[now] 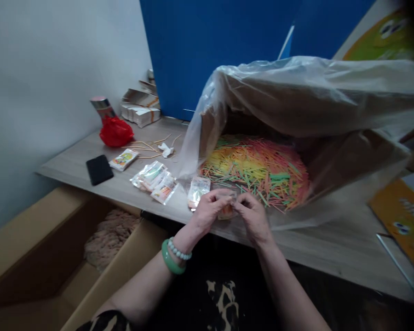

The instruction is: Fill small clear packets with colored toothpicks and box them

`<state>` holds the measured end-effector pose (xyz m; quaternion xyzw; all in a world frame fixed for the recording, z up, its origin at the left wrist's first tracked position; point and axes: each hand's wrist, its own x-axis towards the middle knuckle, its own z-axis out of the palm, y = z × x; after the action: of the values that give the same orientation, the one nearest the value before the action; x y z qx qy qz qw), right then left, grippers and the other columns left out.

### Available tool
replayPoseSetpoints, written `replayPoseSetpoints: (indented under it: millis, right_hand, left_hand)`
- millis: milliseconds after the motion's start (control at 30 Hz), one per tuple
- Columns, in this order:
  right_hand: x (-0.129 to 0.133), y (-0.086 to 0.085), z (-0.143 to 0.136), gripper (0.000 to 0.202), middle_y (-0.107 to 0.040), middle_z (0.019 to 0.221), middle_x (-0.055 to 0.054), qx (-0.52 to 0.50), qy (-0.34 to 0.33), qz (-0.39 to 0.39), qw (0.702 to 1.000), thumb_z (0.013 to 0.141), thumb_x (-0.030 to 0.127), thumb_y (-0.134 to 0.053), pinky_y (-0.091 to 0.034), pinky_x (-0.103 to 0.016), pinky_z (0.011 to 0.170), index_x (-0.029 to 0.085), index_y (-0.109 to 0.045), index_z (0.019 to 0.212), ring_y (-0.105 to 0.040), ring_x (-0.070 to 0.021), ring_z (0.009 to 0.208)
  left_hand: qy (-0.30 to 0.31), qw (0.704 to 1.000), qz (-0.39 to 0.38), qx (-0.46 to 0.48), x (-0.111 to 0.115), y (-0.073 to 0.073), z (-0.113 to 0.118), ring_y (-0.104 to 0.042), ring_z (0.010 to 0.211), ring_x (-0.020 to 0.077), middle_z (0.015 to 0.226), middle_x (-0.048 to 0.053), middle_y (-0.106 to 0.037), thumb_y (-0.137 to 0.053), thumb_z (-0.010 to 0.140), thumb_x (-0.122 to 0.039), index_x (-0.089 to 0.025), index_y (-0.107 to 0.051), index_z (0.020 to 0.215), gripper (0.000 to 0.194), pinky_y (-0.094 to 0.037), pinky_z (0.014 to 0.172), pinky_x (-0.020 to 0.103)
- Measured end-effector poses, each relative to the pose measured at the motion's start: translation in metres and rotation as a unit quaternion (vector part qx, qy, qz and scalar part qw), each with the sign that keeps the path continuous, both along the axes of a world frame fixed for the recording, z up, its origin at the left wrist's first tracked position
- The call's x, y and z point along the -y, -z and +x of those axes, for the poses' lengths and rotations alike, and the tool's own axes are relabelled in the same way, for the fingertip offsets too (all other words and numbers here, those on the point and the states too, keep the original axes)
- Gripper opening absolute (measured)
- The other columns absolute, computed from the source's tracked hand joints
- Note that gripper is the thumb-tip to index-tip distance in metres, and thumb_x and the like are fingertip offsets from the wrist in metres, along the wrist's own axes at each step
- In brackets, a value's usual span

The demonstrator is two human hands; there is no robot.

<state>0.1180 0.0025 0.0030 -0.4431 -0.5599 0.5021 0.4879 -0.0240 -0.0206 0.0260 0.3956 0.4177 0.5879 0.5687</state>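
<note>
Blue panel (pixel 227 41) and pale wall (pixel 62 55) for bkgd; below, a grey wood-look table (pixel 331 257). On it, facing me, a big box (pixel 279 99) w/ clear plastic liner (pixel 207 103) draped over its edges, prob. to keep the contents off the cardboard. At its mouth: a loose heap of thin coloured sticks (pixel 251 170), yellow, pink, orange & green, prob. left open to me for easy reach.

My L hand (pixel 209 209) and R hand (pixel 253 214) meet at the table's near edge, just in front of the heap. Fingers of both are closed in a narrow pinch on a small clear packet (pixel 226 212), L at one side, R at the other, prob. b/c it's thin & floppy and needs tension from both sides. It sits btwn my fingertips, orange showing inside; exact grip partly hidden.

Just L of my L hand, another packet (pixel 198 191); further L, a cluster of clear packets (pixel 153 177), prob. grouped to stay clear of the sticks. Beyond: black phone-like slab (pixel 99 169), printed pack (pixel 124 159), red bag (pixel 116 132). Open carton (pixel 124 262) lower L.
</note>
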Motion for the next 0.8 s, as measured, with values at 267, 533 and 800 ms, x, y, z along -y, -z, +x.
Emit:
replayPoseSetpoints:
  millis: [267, 533, 800]
  right_hand:
    - [0.019, 0.002, -0.041, 0.02, -0.058, 0.074, 0.002, 0.009, -0.139, -0.024, 0.99, 0.075, 0.038, -0.065, -0.041, -0.026, 0.067, 0.02, -0.06, 0.078, -0.051, -0.0147, 0.072]
    - [0.024, 0.008, -0.041, 0.011, -0.056, 0.064, 0.003, 0.132, -0.161, -0.066, 0.976, 0.077, 0.028, -0.054, -0.036, -0.023, 0.06, 0.02, -0.059, 0.071, -0.049, -0.0116, 0.06]
    - [0.019, 0.011, -0.027, 0.017, -0.054, 0.061, 0.003, 0.173, -0.133, -0.046, 0.975, 0.078, 0.033, -0.053, -0.033, -0.024, 0.058, 0.02, -0.06, 0.07, -0.047, -0.0131, 0.059]
  left_hand:
    - [-0.06, 0.979, 0.067, -0.182, 0.015, -0.008, -0.032, -0.056, 0.074, 0.0171, 0.072, 0.004, -0.061, -0.069, 0.076, -0.026, -0.018, -0.069, 0.06, 0.019, -0.043, 0.073, 0.031]
    - [-0.156, 0.666, 0.016, -0.729, -0.008, 0.019, -0.13, -0.058, 0.077, 0.022, 0.087, 0.009, -0.067, -0.05, 0.096, -0.03, -0.017, -0.069, 0.083, 0.026, -0.035, 0.068, 0.033]
    - [-0.074, 0.507, 0.068, -0.856, -0.042, 0.018, -0.174, -0.06, 0.098, 0.0328, 0.098, 0.016, -0.069, -0.044, 0.096, -0.026, -0.017, -0.069, 0.102, 0.027, -0.037, 0.082, 0.043]
